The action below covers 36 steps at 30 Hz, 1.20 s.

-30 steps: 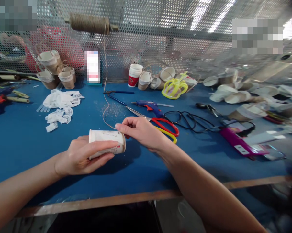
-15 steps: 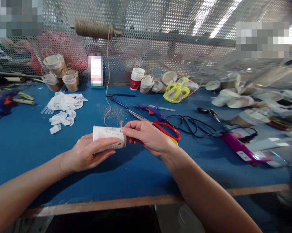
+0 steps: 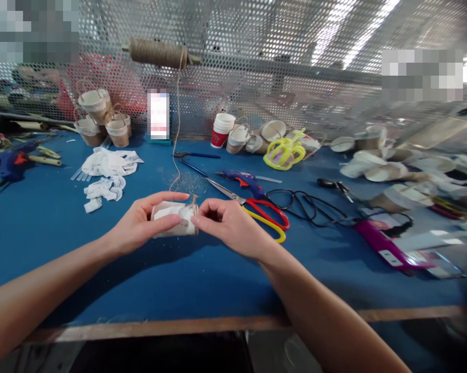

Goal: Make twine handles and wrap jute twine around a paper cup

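A white paper cup (image 3: 167, 211) with printing lies on its side in the air above the blue table. My left hand (image 3: 146, 220) is closed around it, thumb on the near side and fingers over the top. At the cup's right end my right hand (image 3: 221, 223) pinches the edge with thumb and curled fingers. A tan tip of twine (image 3: 194, 199) sticks up there, and a brownish band shows along that end. Thin twine (image 3: 178, 129) hangs from the spool (image 3: 158, 53) and runs down behind the cup. What lies under the right fingertips is hidden.
Scissors (image 3: 266, 207) with red and yellow handles lie right of my hands, near a blue glue gun (image 3: 243, 181) and its black cable. White paper scraps (image 3: 111, 161) lie left. Twine-handled cups (image 3: 119, 129), red cups (image 3: 219, 139) and a yellow basket-like piece (image 3: 283, 154) stand behind.
The cup has rolled about its length, with a different side facing me. My left fingers have shifted from underneath to over its top. The view has moved slightly.
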Each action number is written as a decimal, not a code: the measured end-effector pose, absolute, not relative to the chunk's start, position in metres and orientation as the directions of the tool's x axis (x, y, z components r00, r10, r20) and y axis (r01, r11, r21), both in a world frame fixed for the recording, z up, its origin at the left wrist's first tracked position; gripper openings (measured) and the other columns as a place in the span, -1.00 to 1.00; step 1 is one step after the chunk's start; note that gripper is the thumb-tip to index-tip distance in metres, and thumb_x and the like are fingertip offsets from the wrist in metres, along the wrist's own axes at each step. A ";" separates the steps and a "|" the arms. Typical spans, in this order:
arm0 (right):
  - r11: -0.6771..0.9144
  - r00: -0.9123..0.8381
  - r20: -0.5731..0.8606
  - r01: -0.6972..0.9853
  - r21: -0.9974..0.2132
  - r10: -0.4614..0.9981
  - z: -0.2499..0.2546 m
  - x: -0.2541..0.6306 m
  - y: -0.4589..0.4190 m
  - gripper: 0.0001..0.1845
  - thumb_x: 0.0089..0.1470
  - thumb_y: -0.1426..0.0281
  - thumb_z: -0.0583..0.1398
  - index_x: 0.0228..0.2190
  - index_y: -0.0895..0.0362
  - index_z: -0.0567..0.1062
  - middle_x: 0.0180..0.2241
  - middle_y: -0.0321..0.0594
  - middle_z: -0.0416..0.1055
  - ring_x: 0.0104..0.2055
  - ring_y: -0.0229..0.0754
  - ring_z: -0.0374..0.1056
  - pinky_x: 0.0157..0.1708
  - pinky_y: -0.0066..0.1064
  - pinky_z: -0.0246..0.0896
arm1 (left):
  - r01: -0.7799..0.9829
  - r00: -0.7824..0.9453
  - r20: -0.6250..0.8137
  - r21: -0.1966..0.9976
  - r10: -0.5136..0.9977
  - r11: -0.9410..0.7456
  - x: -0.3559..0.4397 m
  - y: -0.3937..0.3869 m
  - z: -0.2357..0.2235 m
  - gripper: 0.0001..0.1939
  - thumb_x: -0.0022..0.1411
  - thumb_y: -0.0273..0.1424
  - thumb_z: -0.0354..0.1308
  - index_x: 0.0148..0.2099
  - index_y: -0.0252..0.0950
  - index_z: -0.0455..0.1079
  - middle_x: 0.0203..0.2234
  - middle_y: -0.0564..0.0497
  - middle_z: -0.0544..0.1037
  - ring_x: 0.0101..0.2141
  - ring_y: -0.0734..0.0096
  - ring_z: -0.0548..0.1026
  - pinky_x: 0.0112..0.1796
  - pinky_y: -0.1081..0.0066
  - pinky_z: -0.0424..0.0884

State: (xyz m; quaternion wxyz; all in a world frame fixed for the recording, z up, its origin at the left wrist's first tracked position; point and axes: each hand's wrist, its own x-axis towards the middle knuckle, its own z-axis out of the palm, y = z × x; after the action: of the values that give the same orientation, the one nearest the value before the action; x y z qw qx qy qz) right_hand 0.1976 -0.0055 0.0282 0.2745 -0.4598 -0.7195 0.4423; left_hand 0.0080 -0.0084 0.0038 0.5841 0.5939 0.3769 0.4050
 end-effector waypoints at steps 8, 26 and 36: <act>0.294 -0.372 0.115 0.470 -0.832 0.921 0.034 0.208 0.002 -0.80 0.00 0.26 0.15 -0.48 0.16 0.37 -0.50 -0.30 0.32 -0.48 -0.32 0.20 -0.46 -0.46 0.11 | 0.077 0.363 0.139 0.981 0.921 -0.179 0.009 -0.013 0.005 -0.63 0.06 -0.36 0.18 -0.04 -0.32 0.36 -0.31 -0.05 0.55 -0.43 0.50 0.47 -0.40 0.56 0.40; 0.330 -0.305 0.220 0.379 -0.864 0.927 0.038 0.213 0.009 -0.65 0.14 0.21 0.00 -0.34 0.17 0.46 -0.31 -0.16 0.46 -0.24 -0.21 0.36 -0.21 -0.37 0.22 | 0.089 0.382 0.031 0.994 0.924 -0.070 0.013 -0.019 0.001 -0.74 0.06 -0.34 0.17 -0.19 -0.35 0.43 -0.41 -0.04 0.57 -0.52 0.52 0.46 -0.48 0.55 0.38; -0.144 0.154 0.002 0.925 -0.351 0.988 0.024 0.292 0.093 -0.70 -0.22 0.47 0.26 -0.80 0.12 0.28 -0.73 -0.22 0.25 -0.48 -0.11 0.30 -0.48 -0.35 0.06 | 0.178 0.338 0.026 0.980 0.941 -0.091 0.011 -0.016 0.000 -0.74 0.12 -0.27 0.12 -0.21 -0.31 0.46 -0.44 -0.02 0.55 -0.51 0.53 0.43 -0.52 0.58 0.31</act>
State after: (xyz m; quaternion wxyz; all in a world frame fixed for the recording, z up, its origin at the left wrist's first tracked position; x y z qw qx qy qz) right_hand 0.2923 0.0931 0.0243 0.1362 -0.7474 -0.6400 0.1153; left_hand 0.0109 -0.0164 0.0000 0.5120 0.6377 0.4388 0.3725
